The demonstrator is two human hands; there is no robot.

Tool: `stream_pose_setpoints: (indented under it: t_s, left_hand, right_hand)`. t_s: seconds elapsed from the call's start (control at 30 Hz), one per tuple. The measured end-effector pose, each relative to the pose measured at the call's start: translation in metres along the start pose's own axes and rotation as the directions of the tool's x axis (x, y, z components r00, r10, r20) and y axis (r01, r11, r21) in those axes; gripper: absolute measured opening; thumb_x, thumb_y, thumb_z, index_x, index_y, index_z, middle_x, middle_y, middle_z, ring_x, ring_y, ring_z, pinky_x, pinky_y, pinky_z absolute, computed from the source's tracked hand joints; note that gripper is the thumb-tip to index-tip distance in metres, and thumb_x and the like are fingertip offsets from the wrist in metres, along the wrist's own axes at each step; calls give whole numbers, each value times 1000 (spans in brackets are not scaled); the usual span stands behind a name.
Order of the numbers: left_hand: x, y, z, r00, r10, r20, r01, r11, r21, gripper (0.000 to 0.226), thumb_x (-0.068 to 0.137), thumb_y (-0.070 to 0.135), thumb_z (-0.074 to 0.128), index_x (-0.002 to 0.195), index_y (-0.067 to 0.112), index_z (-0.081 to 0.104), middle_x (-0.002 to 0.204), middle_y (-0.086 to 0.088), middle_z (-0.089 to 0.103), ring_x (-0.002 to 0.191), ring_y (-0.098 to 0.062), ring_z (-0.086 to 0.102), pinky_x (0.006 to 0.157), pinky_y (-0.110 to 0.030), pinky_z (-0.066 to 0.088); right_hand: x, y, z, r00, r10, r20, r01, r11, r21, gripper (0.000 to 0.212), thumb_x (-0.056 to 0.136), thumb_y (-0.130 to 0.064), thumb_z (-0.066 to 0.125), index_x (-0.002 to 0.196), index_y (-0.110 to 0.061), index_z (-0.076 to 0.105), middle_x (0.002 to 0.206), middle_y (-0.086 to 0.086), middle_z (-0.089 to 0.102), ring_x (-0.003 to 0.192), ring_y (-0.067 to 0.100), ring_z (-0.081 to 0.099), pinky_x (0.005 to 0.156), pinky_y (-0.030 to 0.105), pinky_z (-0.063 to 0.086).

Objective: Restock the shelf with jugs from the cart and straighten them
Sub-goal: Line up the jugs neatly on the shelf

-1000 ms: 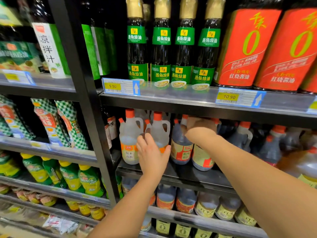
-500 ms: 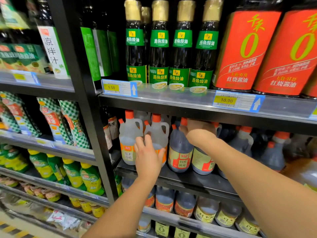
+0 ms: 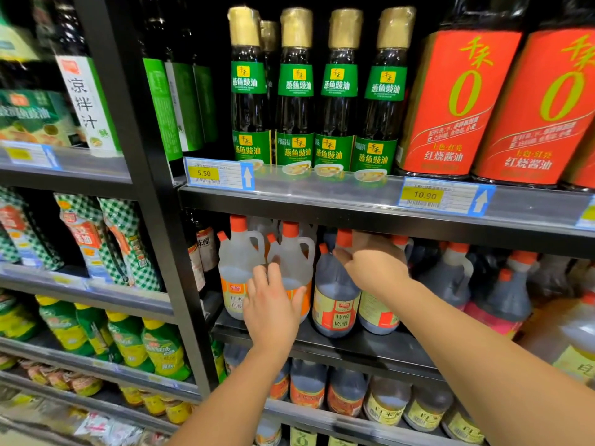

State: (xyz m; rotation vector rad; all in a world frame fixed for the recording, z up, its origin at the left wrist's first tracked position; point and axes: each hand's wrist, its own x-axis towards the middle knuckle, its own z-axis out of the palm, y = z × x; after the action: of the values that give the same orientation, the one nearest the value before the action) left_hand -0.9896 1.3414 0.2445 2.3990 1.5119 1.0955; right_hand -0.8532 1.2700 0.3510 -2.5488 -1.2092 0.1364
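Observation:
The middle shelf (image 3: 338, 344) holds handled jugs with orange caps. Two clear jugs stand at its left end, the first clear jug (image 3: 236, 268) and the second clear jug (image 3: 294, 252). My left hand (image 3: 273, 305) cups the front of the second one, thumb spread to the right. Right of them stands a dark jug with a red label (image 3: 335, 294). My right hand (image 3: 375, 265) is closed around the top of the dark jug with a yellow label (image 3: 375, 312) just behind it. More dark jugs (image 3: 450, 275) fill the shelf to the right. No cart is in view.
The shelf above (image 3: 322, 201) sits low over the jug caps and carries tall sauce bottles (image 3: 296, 91) and red-labelled bottles (image 3: 463, 101). A black upright (image 3: 167, 252) borders the bay on the left. Smaller jugs (image 3: 347, 394) stand below. A blurred pale jug (image 3: 576, 342) shows at the right edge.
Both hands stay on the same two jugs. My right fist has sunk slightly, and the view has drifted a little.

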Motion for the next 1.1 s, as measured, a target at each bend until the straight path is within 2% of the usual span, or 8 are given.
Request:
stream_pose_setpoints:
  t_s: [0.07, 0.2, 0.3, 0.43, 0.53, 0.7, 0.83, 1.1]
  left_hand:
    - [0, 0, 0, 1000, -3, 6, 3, 1000, 0, 58, 80, 49, 73, 119, 13, 50, 107, -6, 50, 97, -27, 55, 64, -36, 49]
    - [-2, -2, -2, 998, -19, 61, 21, 999, -34, 62, 86, 47, 67, 132, 12, 44, 123, -6, 47, 112, -26, 53, 77, -36, 50]
    - [-11, -1, -7, 998, -45, 45, 50, 990, -134, 71, 84, 41, 69, 141, 11, 40, 139, -8, 41, 124, -27, 46, 88, -41, 49]
    - [-26, 16, -10, 997, 70, -36, -77, 963, -258, 62, 81, 35, 72, 134, 12, 48, 131, -5, 45, 121, -25, 47, 86, -42, 51]
    - [-33, 35, -6, 988, 157, 1, -150, 944, -292, 61, 81, 32, 72, 133, 11, 50, 129, -4, 44, 120, -25, 47, 88, -39, 51]
    - [-36, 57, 5, 986, 117, 116, -81, 957, -279, 72, 82, 37, 73, 140, 8, 41, 137, -8, 39, 128, -27, 37, 99, -37, 41]
    - [-34, 69, 9, 993, 64, 100, -33, 957, -288, 68, 78, 40, 78, 129, 6, 47, 123, -10, 45, 116, -29, 44, 90, -33, 42]
    - [-35, 75, 15, 999, 49, 18, -44, 977, -210, 62, 72, 37, 84, 116, 6, 54, 111, -12, 50, 104, -32, 51, 82, -39, 48]
  right_hand:
    - [-6, 3, 2, 989, -74, -130, 66, 996, -67, 45, 98, -52, 41, 92, -13, 64, 73, 2, 53, 82, 25, 59, 67, 27, 39]
    - [-20, 20, 2, 874, -218, -435, 181, 975, -126, 38, 90, -52, 54, 106, -18, 61, 94, 7, 65, 88, 30, 61, 61, 28, 40]
    - [-25, 43, 0, 825, -243, -510, 182, 969, -167, 42, 84, -48, 62, 113, -17, 58, 105, 12, 64, 98, 37, 57, 63, 35, 47]
    - [-30, 72, 0, 863, -165, -477, 58, 971, -231, 43, 82, -47, 64, 96, -6, 62, 97, 22, 64, 91, 40, 59, 63, 36, 42]
    - [-32, 82, -7, 879, -158, -450, 91, 982, -168, 44, 77, -37, 69, 106, -7, 54, 101, 21, 60, 92, 41, 57, 65, 40, 47]
    - [-16, 81, -19, 966, -42, -257, 26, 998, -63, 29, 90, -33, 57, 113, -15, 56, 109, 15, 63, 99, 37, 60, 71, 35, 47]
    - [-6, 74, -25, 992, -2, -127, -3, 999, -39, 35, 100, -37, 44, 116, -10, 60, 117, 18, 63, 106, 37, 59, 83, 39, 49]
    - [-6, 80, -21, 976, 31, -213, -12, 996, 89, 36, 96, -38, 50, 113, -9, 61, 115, 20, 63, 105, 40, 58, 85, 41, 47]
